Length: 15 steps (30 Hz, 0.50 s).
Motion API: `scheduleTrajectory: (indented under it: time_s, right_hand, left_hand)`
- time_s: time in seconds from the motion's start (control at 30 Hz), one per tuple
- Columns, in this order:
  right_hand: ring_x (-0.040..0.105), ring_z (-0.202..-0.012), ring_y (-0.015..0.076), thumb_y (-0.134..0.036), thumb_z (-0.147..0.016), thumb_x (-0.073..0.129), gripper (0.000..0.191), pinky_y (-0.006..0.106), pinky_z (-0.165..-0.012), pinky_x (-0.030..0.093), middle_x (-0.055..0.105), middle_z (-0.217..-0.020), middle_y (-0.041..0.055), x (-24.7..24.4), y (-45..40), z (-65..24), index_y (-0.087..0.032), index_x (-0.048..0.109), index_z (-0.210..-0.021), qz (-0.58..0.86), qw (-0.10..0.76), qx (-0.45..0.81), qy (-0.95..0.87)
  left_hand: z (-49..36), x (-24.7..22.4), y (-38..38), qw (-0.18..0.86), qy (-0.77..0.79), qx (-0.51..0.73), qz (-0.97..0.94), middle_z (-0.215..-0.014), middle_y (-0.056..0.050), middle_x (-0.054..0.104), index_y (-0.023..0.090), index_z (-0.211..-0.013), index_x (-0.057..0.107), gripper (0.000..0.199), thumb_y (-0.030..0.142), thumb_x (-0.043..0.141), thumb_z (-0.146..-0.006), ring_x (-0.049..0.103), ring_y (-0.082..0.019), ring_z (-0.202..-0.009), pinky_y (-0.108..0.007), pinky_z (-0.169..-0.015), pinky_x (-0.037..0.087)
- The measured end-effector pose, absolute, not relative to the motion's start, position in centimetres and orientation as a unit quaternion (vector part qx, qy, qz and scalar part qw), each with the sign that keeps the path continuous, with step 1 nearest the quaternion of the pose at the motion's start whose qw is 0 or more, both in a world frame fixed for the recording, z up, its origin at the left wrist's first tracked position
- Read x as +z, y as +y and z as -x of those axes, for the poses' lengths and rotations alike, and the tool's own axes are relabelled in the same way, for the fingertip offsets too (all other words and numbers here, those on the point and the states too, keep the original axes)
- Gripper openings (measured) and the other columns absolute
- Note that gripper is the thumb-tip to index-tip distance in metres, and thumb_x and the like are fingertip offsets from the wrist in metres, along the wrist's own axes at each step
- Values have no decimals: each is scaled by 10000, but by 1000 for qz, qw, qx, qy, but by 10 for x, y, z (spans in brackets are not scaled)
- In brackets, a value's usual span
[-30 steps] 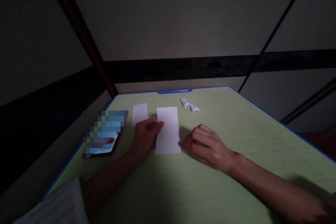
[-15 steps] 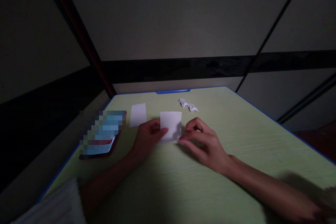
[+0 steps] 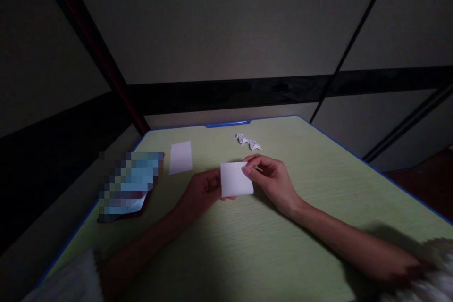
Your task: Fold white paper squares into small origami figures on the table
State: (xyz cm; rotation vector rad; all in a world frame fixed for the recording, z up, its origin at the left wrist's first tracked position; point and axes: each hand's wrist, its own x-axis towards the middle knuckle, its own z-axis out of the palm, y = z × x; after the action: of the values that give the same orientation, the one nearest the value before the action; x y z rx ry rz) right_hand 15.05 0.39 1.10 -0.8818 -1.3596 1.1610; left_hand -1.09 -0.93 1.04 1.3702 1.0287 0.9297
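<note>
A small white sheet of paper (image 3: 235, 181) is held just above the table between my two hands, its near edge looking curved over. My left hand (image 3: 205, 191) grips its left side, with fingertips showing beneath the lower edge and the thumb partly hidden. At the upper right corner, my right hand (image 3: 274, 179) pinches the paper, thumb on the front face and fingers behind. Beyond the hands lie two small folded white paper figures (image 3: 248, 141), side by side.
Another white sheet (image 3: 180, 157) lies flat to the left. Near the table's left edge rests a blurred-out bluish object (image 3: 130, 186) with a dark red border. The pale green table (image 3: 318, 170) has a blue rim, and panelled walls (image 3: 226, 33) stand behind it.
My right hand has gone from the paper's lower right corner to its upper right corner. The paper now looks shorter and bent over, and my left thumb no longer shows on its front.
</note>
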Motion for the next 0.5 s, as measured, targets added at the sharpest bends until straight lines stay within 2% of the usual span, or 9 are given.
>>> scheduleTrajectory:
  time_s: [0.13, 0.3, 0.4, 0.5]
  right_hand:
    - [466, -531, 80, -253, -620, 636, 144, 220, -485, 362, 564, -624, 0, 11, 3, -150, -148, 550, -575, 382, 545, 502, -553]
    - [451, -495, 77, -266, -609, 642, 164, 212, -450, 349, 561, -574, -2, 10, 1, -150, -148, 544, -551, 396, 547, 484, -557]
    - [457, -493, 78, -268, -600, 648, 163, 211, -443, 358, 573, -580, 3, 11, 1, -150, -148, 549, -550, 399, 550, 481, -554]
    - [465, -492, 79, -265, -586, 655, 164, 211, -440, 364, 585, -590, 8, 12, 1, -149, -147, 550, -543, 404, 552, 483, -547]
  left_hand:
    - [14, 8, -8, 571, 421, 391, -586, -589, -46, 653, 129, -781, 643, 258, 337, 602, -635, 630, -179, -628, -252, -546, 477]
    - [13, 4, -9, 591, 421, 451, -519, -655, -83, 657, 84, -760, 649, 435, 488, 535, -646, 609, -177, -600, -283, -522, 506]
    - [6, 7, -15, 578, 447, 424, -535, -703, -65, 672, 107, -802, 653, 337, 371, 631, -593, 618, -176, -644, -256, -535, 508]
    - [-1, 10, -19, 567, 462, 419, -538, -708, -48, 681, 131, -815, 658, 249, 292, 611, -631, 627, -157, -614, -237, -540, 504]
